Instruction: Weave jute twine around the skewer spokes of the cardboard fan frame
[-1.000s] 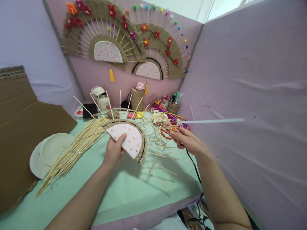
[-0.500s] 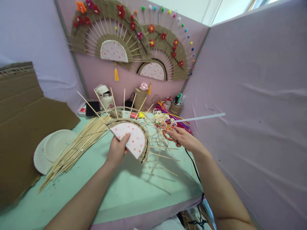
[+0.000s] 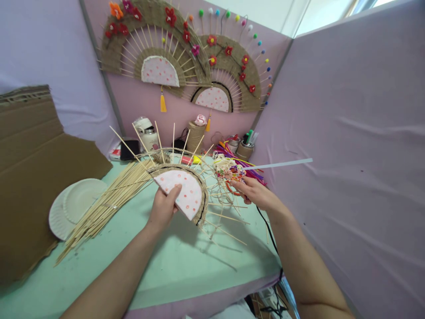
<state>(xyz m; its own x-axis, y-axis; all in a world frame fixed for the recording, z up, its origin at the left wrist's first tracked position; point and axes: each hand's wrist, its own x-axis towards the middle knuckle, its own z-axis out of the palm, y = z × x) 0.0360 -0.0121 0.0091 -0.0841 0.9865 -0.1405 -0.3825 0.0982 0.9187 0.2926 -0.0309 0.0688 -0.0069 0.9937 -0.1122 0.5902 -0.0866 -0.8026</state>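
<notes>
My left hand [image 3: 163, 208] grips a half-round fan by its straight edge, thumb pressed on the white, pink-dotted centre [image 3: 182, 190]. Twine is woven in a band [image 3: 203, 190] around that centre, and several thin sticks [image 3: 174, 142] spread out from it. To the right, my right hand [image 3: 254, 191] is closed around a flower-patterned hot glue gun [image 3: 232, 169]. A long translucent glue stick [image 3: 279, 164] juts from its back, and a black cord hangs below. Loose twine [image 3: 221, 195] lies around the gun's tip, so I cannot make out whether the tip touches anything.
A bundle of bamboo sticks [image 3: 104, 206] and paper plates [image 3: 56, 217] lie left, beside a cardboard sheet [image 3: 66, 150]. Behind stand a bottle [image 3: 149, 138], a twine spool [image 3: 195, 137] and a pen pot [image 3: 245, 149]. Two decorated fans [image 3: 113, 57] hang on the back panel.
The view has shifted slightly, so the background sits a little further right. Both hands keep their holds, and the fan and glue gun stay almost where they were.
</notes>
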